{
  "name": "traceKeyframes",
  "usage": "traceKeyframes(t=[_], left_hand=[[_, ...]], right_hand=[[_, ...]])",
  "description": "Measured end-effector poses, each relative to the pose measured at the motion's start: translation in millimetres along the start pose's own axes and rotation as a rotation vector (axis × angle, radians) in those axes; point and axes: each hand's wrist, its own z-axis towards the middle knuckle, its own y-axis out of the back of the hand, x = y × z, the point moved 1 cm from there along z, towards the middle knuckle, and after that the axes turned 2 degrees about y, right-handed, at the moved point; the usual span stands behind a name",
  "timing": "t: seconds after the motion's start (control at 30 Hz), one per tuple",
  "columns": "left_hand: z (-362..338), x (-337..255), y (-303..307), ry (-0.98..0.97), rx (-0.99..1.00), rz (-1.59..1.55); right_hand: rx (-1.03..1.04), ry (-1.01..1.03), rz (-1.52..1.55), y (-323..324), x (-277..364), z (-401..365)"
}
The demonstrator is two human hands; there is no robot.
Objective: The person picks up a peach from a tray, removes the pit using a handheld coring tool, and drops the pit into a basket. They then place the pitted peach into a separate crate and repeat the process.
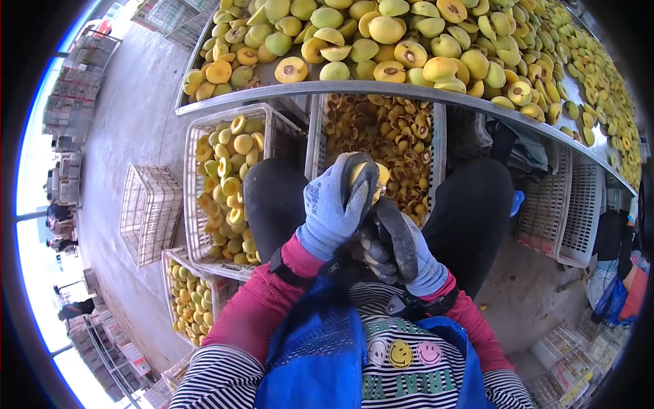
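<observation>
My left hand (pixel 340 198), in a light blue glove with a dark grey palm, is closed around a cut yellow peach (pixel 380 178). Its fingers cover much of the fruit. Just below and to the right, my right hand (pixel 398 249) wears the same kind of glove. The right fingers are curled in, close to the peach, and whatever they grip is hidden. Both hands are above my lap, over the near end of a crate (pixel 439 146) of small brownish-yellow fruit pieces (pixel 378 129) between my knees.
A metal-edged table (pixel 327 87) heaped with cut yellow peaches (pixel 409 51) spans the front. On the left stand a crate of peach halves (pixel 228 184), another filled crate (pixel 191 300) and a white crate (pixel 151 215). Stacked crates (pixel 558 204) and another person (pixel 616 266) are at right.
</observation>
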Motion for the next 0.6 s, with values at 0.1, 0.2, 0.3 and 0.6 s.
traceKeyframes(t=[0.1,0.2,0.3,0.6], left_hand=[[9.5,11.9,-6.5,0.257,0.261,-0.605],[13.2,12.9,-10.5,0.371,0.313,-0.725],[5.6,-0.1,-7.3,-0.149,0.081,-0.098],[-23.0,4.9,-30.4,0.674,0.078,-1.353]], right_hand=[[-0.108,0.030,-0.125,-13.5,2.4,1.1],[-0.290,0.197,-0.415,-16.7,-1.8,5.6],[0.212,-0.217,0.418,3.1,-11.3,1.9],[0.414,-0.268,0.647,-4.4,-15.2,0.4]])
